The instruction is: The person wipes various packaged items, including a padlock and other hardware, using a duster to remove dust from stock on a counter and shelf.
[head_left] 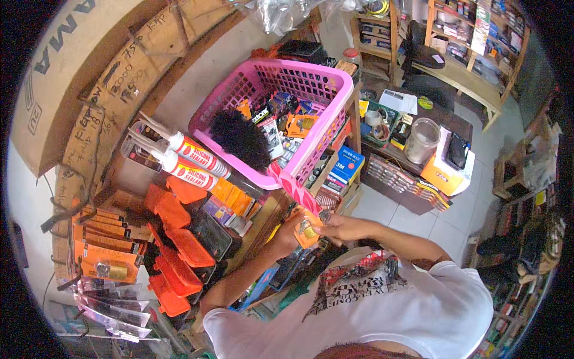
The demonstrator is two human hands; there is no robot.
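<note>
The small orange card pack with a brass padlock [308, 230] is partly hidden by fingers [335, 226]; its details are too small to tell.

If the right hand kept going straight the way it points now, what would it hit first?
The right hand points left at the orange padlock card, which its fingers already touch; the left hand lies just beyond. Depth is unclear.

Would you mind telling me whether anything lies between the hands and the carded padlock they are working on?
Nothing visible does. The left hand and the right hand both already grip the orange-carded padlock, held in the air just below the corner of the pink basket.
</note>
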